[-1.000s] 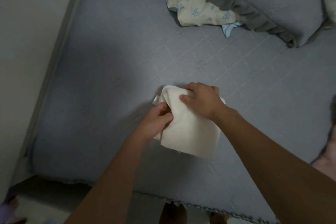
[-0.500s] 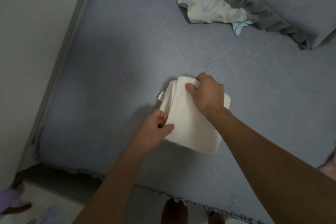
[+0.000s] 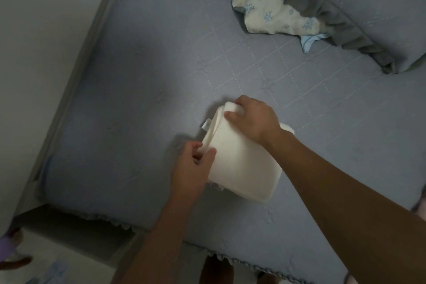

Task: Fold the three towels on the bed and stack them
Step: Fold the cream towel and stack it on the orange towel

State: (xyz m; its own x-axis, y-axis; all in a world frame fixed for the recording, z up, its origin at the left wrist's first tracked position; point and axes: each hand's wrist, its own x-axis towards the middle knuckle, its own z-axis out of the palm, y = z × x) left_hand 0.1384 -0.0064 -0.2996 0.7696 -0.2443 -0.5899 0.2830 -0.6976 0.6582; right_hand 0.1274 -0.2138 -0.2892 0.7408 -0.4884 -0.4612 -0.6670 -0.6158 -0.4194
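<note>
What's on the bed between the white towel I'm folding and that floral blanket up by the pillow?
Nothing: in the head view, only bare quilted bedspread lies between the white towel and the floral blanket.

One folded white towel (image 3: pixel 242 168) is lying on one bed (image 3: pixel 149 76), two hands, left (image 3: pixel 191 168) and right (image 3: pixel 253 117), are gripping it, and one flowered blanket (image 3: pixel 272 11) and one pillow (image 3: pixel 368 2) are sitting beyond.

Dim rm: pale wall (image 3: pixel 34 53) left, light floor (image 3: pixel 69 267).
</note>
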